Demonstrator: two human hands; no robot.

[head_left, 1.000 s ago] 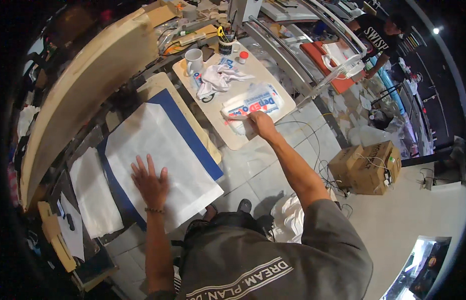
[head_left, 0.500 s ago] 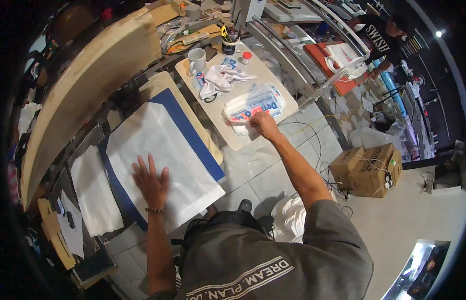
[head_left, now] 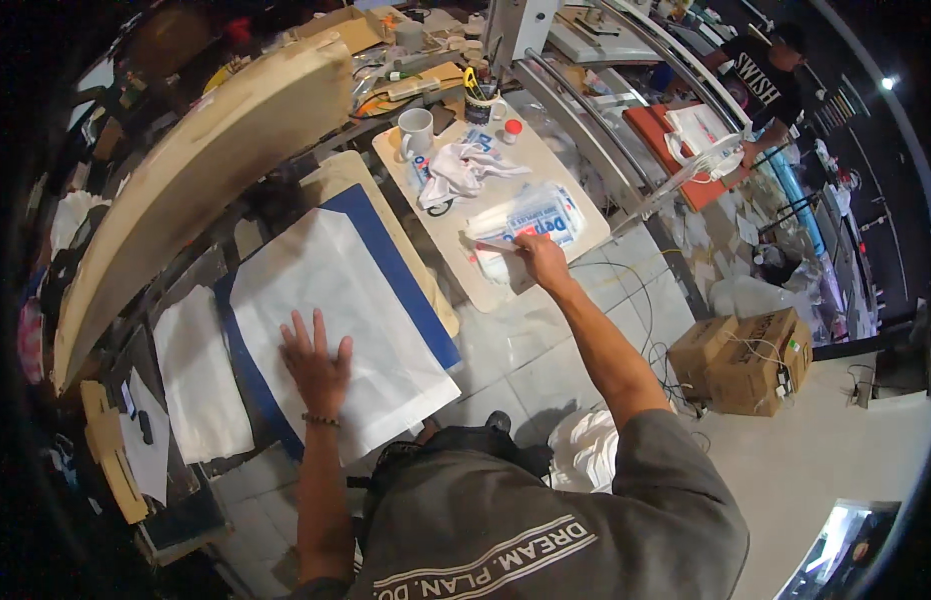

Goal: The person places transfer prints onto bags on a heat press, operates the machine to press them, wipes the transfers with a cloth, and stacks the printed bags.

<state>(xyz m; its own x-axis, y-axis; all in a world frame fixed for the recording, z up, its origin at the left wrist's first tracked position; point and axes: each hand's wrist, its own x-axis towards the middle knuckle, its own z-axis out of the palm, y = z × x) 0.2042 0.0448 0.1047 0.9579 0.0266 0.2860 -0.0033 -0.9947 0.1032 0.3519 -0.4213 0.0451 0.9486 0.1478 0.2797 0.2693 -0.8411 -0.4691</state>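
My left hand [head_left: 318,368] lies flat with fingers spread on a large white sheet [head_left: 336,290]. That sheet covers most of a blue board [head_left: 386,250], whose edges show on both sides. Farther right, my right hand [head_left: 542,262] pinches the near edge of a printed sheet [head_left: 531,215] with blue and red lettering. It is on a small pile of similar pale sheets on a beige tabletop [head_left: 491,290]. The edge by my fingertips looks slightly raised; how many sheets are pinched is not visible.
On the beige top stand a white mug [head_left: 416,130], a crumpled white cloth [head_left: 461,172], a red-capped jar [head_left: 512,129] and a dark tool cup [head_left: 481,105]. A curved padded panel [head_left: 196,200] rises at left. Cardboard boxes [head_left: 756,365] sit right; a person [head_left: 761,85] stands beyond a metal frame.
The whole view has shifted slightly. My right hand has drawn the sheet's edge up a little at its fingertips. My left hand stays flat on the white sheet.
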